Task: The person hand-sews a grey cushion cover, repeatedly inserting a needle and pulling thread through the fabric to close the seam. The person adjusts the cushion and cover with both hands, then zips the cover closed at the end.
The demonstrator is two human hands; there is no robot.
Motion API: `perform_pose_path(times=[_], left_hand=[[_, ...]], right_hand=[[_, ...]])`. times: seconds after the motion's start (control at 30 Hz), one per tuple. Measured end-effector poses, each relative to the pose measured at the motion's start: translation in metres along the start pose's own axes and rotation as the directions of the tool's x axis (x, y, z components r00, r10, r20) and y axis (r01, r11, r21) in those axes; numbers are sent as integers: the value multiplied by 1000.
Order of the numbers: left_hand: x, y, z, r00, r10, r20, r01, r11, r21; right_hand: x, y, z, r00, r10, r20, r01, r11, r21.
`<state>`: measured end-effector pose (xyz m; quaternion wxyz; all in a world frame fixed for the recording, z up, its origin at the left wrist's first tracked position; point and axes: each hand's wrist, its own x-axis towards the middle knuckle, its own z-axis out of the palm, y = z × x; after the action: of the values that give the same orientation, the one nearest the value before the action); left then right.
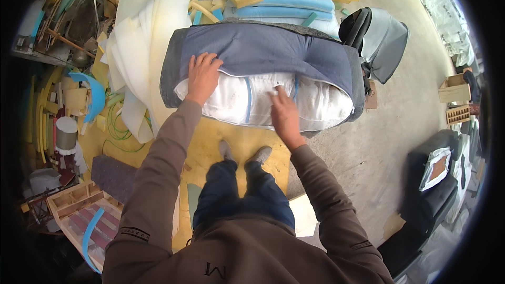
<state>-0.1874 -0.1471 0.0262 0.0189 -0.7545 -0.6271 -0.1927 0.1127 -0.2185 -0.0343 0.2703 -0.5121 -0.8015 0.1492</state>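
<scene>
A cushion in a grey-blue fabric cover [252,44] with darker grey ends lies in front of me. The cover's long near side gapes, showing white-wrapped padding [226,100] with narrow blue strips across it. My left hand [204,78] rests on the cover's upper edge at the left of the opening, fingers stretched over the fabric and slightly apart. Over the middle of the white padding is my right hand [285,113], its fingers pointing away from me beside a small dark spot. Motion blurs those fingers, so their grip is unclear.
White foam sheets [152,26] drape at the left. Blue foam slabs [294,1] and yellow foam offcuts lie beyond the cushion. A grey covered piece [386,42] stands at right. A wooden frame [84,205] is at lower left; black upholstered pieces [431,200] sit at lower right.
</scene>
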Motion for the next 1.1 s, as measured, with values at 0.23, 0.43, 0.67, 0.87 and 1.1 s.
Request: perform_pose_path(times=[0.23,0.43,0.67,0.87,1.1], left_hand=[[29,-33,-15,995,-91,-27,71,901,-428],[43,-26,5,989,-148,-11,119,835,-538],[47,-36,3,940,-32,339,119,964,-239],[94,-26,49,959,157,-238,-210,953,-220],[122,-28,62,980,-119,158,167,928,-333]], right_hand=[[54,-34,27,957,-280,77,285,956,-70],[90,-45,21,996,-69,56,43,929,368],[135,-38,37,925,379,30,-219,466,858],[124,-31,49,923,289,253,-335,285,898],[126,-33,16,852,131,506,-522,263,811]])
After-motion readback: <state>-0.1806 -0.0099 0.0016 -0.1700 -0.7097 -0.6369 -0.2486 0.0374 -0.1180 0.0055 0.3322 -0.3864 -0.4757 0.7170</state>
